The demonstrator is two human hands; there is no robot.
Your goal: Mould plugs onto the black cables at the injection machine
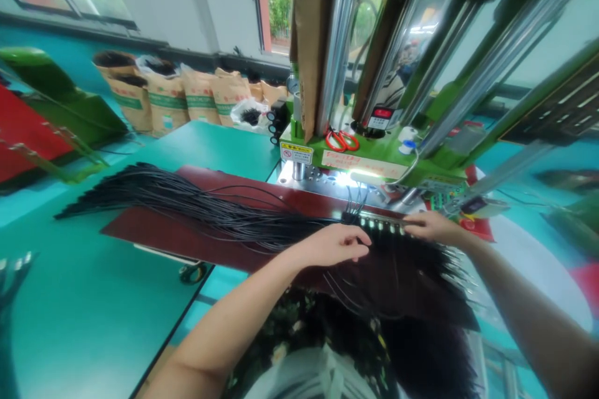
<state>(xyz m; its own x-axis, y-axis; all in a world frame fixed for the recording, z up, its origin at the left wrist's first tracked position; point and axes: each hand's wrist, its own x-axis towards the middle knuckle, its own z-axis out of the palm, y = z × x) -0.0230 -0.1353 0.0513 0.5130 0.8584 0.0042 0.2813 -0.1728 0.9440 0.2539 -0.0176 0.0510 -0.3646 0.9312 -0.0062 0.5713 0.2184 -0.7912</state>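
Two hands (340,245) (423,226), one cable bundle (206,209), one red-handled scissors (342,141)

Open pass over flat teal tabletop (84,305) on left; upright silver metal column (339,43) and green metal press frame (440,169) block ahead.

No wording legible. Green machine (320,148): warning label (296,153), near 12 o'clock, yellow header, red prohibition sign, text too small; pale strip (362,163), 3 o'clock, red writing, unreadable; red-and-white label (382,117), 2 o'clock, unreadable. Paper sacks (166,100), 10 o'clock: green bands, reddish print, blurred.
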